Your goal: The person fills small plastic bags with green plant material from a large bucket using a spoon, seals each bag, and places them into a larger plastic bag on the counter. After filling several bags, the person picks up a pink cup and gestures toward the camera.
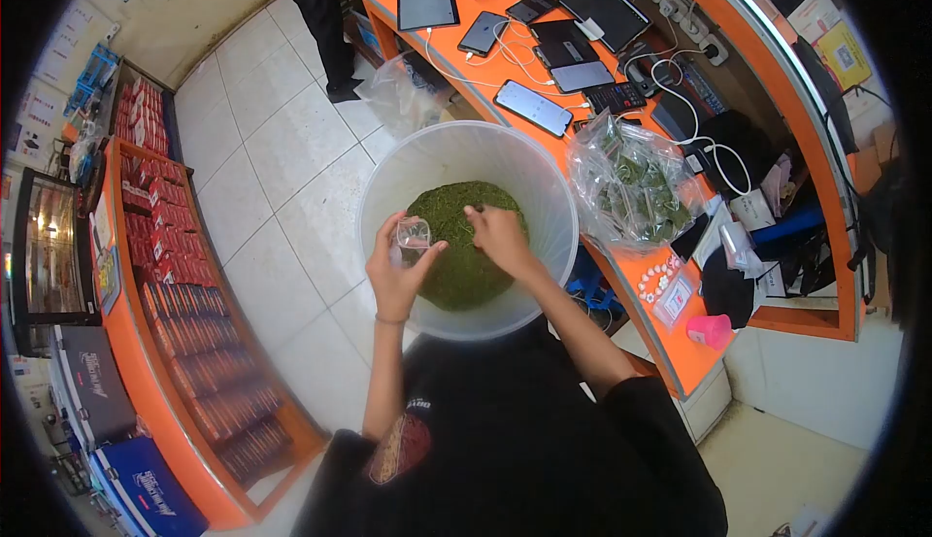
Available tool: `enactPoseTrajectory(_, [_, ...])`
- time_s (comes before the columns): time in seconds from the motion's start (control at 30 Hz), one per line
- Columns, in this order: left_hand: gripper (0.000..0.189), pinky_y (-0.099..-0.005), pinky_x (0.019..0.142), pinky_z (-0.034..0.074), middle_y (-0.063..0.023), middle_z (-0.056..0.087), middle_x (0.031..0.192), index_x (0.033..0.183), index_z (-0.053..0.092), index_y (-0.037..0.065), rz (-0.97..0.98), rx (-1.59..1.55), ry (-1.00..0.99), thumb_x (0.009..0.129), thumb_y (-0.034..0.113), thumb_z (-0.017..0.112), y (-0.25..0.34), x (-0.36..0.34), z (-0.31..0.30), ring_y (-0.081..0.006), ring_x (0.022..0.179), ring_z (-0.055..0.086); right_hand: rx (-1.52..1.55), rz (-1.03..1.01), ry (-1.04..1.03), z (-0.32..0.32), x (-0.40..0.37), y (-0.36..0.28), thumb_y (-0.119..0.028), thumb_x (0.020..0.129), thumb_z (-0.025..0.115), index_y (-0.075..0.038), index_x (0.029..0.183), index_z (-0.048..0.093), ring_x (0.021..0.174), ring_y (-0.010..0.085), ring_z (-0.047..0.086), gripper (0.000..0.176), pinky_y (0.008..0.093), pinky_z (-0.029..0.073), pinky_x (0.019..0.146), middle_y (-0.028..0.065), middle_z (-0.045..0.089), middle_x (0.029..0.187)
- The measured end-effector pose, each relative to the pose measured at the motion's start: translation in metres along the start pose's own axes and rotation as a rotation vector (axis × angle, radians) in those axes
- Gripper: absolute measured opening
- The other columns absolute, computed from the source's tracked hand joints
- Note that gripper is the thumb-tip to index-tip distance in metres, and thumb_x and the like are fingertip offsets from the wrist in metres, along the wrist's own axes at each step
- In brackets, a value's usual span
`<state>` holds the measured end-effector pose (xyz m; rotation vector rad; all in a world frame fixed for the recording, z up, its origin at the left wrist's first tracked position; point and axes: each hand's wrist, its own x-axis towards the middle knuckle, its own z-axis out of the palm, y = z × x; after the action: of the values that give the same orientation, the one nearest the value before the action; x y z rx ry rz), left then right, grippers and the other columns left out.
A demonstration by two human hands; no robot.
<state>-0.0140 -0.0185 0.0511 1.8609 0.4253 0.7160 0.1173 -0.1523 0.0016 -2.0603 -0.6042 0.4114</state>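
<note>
My left hand [392, 275] is closed around a small clear plastic container [414, 234], held tilted above the left side of a large translucent tub [388, 163]. Finely chopped green leaf [456, 285] covers the tub's bottom. Over the middle of that green heap is my right hand [500, 236], its fingers pinched together. A small dark bit shows at its fingertips, but what it grips I cannot make out. To the right of the tub, a clear plastic bag [636, 183] with green contents lies on the orange counter [670, 352].
Phones [534, 108], a tablet [427, 3] and white cables spread over the counter. A pink cup [709, 330] is near its end. At left stands an orange shelf [146, 362] of red and dark boxes. A person's dark-clothed leg [316, 22] shows behind the tub.
</note>
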Motion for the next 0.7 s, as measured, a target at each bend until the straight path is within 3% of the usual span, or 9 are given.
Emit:
enactPoseTrajectory(0.03, [0.066, -0.0271, 0.081, 0.052, -0.0129, 0.067, 0.111, 0.127, 0.051, 0.0, -0.018, -0.026, 0.009, 0.072, 0.008, 0.085, 0.0, -0.001, 0.0, -0.0117, 0.086, 0.065, -0.178, -0.107, 0.028, 0.017, 0.004, 0.011, -0.027, 0.1, 0.049, 0.007, 0.077, 0.064, 0.058, 0.0361, 0.065, 0.044, 0.0471, 0.05, 0.059, 0.0223, 0.058, 0.058])
enactPoseTrajectory(0.1, [0.066, -0.0275, 0.082, 0.052, -0.013, 0.067, 0.112, 0.128, 0.051, -0.001, -0.006, -0.028, 0.027, 0.072, 0.008, 0.085, -0.006, -0.001, 0.0, -0.0129, 0.091, 0.064, -0.17, -0.155, -0.319, 0.039, -0.006, 0.014, -0.026, 0.1, 0.046, 0.008, 0.079, 0.065, 0.062, 0.0414, 0.064, 0.044, 0.0502, 0.05, 0.064, 0.0262, 0.061, 0.064])
enactPoseTrajectory(0.13, [0.067, -0.028, 0.084, 0.051, -0.0131, 0.066, 0.112, 0.128, 0.05, -0.001, 0.009, -0.03, 0.045, 0.072, 0.007, 0.085, -0.008, 0.0, 0.0, -0.0142, 0.095, 0.064, 0.011, -0.036, -0.46, 0.048, -0.014, 0.009, -0.027, 0.1, 0.047, 0.009, 0.08, 0.065, 0.065, 0.0372, 0.067, 0.045, 0.0481, 0.052, 0.066, 0.0251, 0.063, 0.066])
enactPoseTrajectory(0.23, [0.067, -0.0288, 0.088, 0.05, -0.0145, 0.066, 0.113, 0.129, 0.05, -0.002, -0.054, -0.146, 0.07, 0.073, 0.007, 0.084, -0.008, -0.001, -0.001, -0.016, 0.101, 0.063, 0.237, 0.068, -0.489, 0.048, -0.03, -0.006, -0.03, 0.1, 0.047, 0.008, 0.081, 0.064, 0.065, 0.0304, 0.07, 0.047, 0.043, 0.055, 0.067, 0.0196, 0.066, 0.068])
enactPoseTrajectory(0.27, [0.067, -0.0288, 0.088, 0.05, -0.0145, 0.066, 0.113, 0.129, 0.05, -0.002, -0.056, -0.144, 0.079, 0.073, 0.007, 0.084, -0.009, 0.0, -0.002, -0.016, 0.101, 0.063, 0.408, 0.188, -0.515, 0.038, -0.026, -0.009, -0.033, 0.102, 0.045, 0.007, 0.083, 0.063, 0.067, 0.0242, 0.071, 0.048, 0.0359, 0.056, 0.066, 0.0143, 0.068, 0.075])
enactPoseTrajectory(0.3, [0.066, -0.028, 0.084, 0.051, -0.0144, 0.066, 0.113, 0.129, 0.05, -0.002, -0.033, -0.128, 0.084, 0.073, 0.006, 0.084, -0.009, 0.001, -0.002, -0.0144, 0.096, 0.063, 0.569, 0.234, -0.523, 0.029, -0.02, -0.004, -0.034, 0.104, 0.042, 0.005, 0.088, 0.062, 0.07, 0.0223, 0.07, 0.047, 0.0314, 0.056, 0.066, 0.0147, 0.067, 0.084])
enactPoseTrajectory(0.4, [0.065, -0.0258, 0.075, 0.052, -0.0138, 0.064, 0.116, 0.129, 0.051, -0.001, -0.049, -0.117, 0.088, 0.073, 0.007, 0.084, -0.005, 0.0, -0.002, -0.011, 0.083, 0.062, 0.73, 0.264, -0.522, -0.016, -0.009, -0.002, -0.036, 0.105, 0.04, 0.002, 0.095, 0.06, 0.074, 0.0196, 0.068, 0.045, 0.0302, 0.055, 0.069, 0.0148, 0.067, 0.09])
enactPoseTrajectory(0.53, [0.064, -0.023, 0.059, 0.048, -0.0118, 0.057, 0.122, 0.127, 0.054, 0.002, 0.016, 0.025, 0.123, 0.072, 0.009, 0.085, 0.002, 0.006, -0.004, -0.0073, 0.065, 0.055, 0.881, 0.335, -0.276, -0.057, -0.012, 0.004, -0.039, 0.104, 0.041, -0.002, 0.099, 0.058, 0.072, 0.0147, 0.062, 0.041, 0.0267, 0.052, 0.068, 0.0148, 0.067, 0.092])
enactPoseTrajectory(0.7, [0.062, -0.0242, 0.06, 0.048, -0.0115, 0.054, 0.123, 0.126, 0.057, 0.005, -0.009, 0.099, 0.115, 0.072, 0.014, 0.086, 0.002, 0.009, -0.002, -0.0108, 0.067, 0.057, 1.011, 0.276, 0.057, -0.082, -0.025, 0.002, -0.038, 0.105, 0.041, -0.002, 0.098, 0.057, 0.069, 0.0127, 0.059, 0.039, 0.0249, 0.049, 0.067, 0.016, 0.068, 0.095])
